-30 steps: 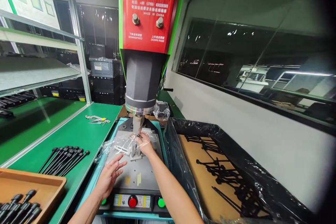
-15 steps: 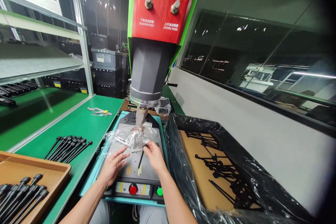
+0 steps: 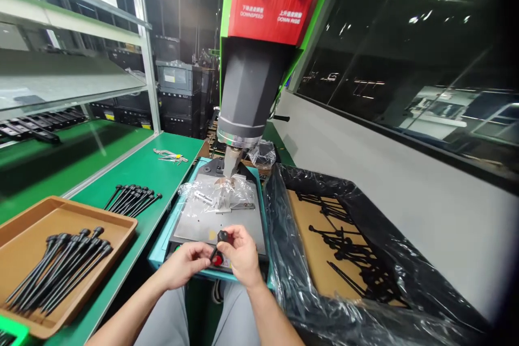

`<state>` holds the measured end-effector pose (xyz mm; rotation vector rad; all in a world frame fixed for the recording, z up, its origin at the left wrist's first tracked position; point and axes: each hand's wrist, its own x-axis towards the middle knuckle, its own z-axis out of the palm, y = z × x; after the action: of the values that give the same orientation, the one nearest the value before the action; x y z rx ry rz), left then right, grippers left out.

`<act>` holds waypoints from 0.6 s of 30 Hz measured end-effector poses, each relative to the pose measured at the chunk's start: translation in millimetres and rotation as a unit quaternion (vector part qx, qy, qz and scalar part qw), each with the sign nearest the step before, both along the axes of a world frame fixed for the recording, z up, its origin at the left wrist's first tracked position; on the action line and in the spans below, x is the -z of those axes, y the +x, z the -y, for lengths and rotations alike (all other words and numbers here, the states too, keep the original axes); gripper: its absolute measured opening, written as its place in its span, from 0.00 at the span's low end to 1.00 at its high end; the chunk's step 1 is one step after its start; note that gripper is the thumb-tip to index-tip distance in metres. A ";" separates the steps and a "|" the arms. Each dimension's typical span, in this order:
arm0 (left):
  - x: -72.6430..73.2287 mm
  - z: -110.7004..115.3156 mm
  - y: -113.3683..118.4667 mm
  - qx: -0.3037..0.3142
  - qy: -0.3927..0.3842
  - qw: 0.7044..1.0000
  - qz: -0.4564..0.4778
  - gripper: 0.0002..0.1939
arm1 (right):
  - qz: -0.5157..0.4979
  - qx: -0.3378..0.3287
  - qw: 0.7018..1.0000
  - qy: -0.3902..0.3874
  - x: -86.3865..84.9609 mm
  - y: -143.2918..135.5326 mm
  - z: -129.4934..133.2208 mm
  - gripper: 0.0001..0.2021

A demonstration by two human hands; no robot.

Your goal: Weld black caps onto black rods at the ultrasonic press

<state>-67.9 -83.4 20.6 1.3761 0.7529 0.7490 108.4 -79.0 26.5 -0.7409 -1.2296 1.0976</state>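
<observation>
My right hand [image 3: 244,257] grips a black rod with a knobbed head [image 3: 221,236], close to the head. The fingers of my left hand [image 3: 185,265] are closed at the rod's lower end. Both hands are low, over the front edge of the machine's base plate [image 3: 198,217], where a red button [image 3: 218,259] is partly covered. Farther back, a metal fixture [image 3: 224,201] wrapped in clear plastic film stands beneath the tapered metal tip [image 3: 232,163] of the red and green press [image 3: 267,8].
To the left, a brown tray [image 3: 128,225] holds several black rods, with another bunch of rods [image 3: 132,198] behind it on the green table [image 3: 178,147]. Pliers [image 3: 170,155] lie farther back. On the right, a box lined with black plastic [image 3: 284,238] contains black parts on cardboard.
My right hand has drawn the rod back from the fixture toward me. My left hand, open before, has come in and closed on the rod's lower end. The view has shifted.
</observation>
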 end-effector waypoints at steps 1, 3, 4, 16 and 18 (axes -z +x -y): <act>-3.1 2.6 -4.9 -0.012 0.022 0.999 -0.020 0.12 | 0.014 -0.001 1.000 0.018 -1.8 -5.2 3.3 0.13; -7.2 7.3 -13.7 -0.046 0.049 0.997 -0.044 0.10 | 0.042 -0.004 0.998 0.056 -5.6 -15.9 9.7 0.13; -8.4 9.4 -17.2 -0.065 0.054 0.995 -0.047 0.10 | 0.056 -0.009 0.996 0.071 -7.7 -21.2 12.3 0.12; -25.4 45.1 -92.5 -0.298 0.148 0.921 -0.200 0.10 | 0.043 -0.077 0.995 0.036 -1.4 -42.7 16.0 0.24; -30.2 54.5 -131.1 -0.361 0.158 0.865 -0.309 0.11 | 0.031 -0.091 0.995 0.030 7.1 -34.9 16.7 0.23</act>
<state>-199.0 -138.0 50.8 1.6607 1.7835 1.0471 73.5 -95.7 19.4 -0.6301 -1.3971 1.1872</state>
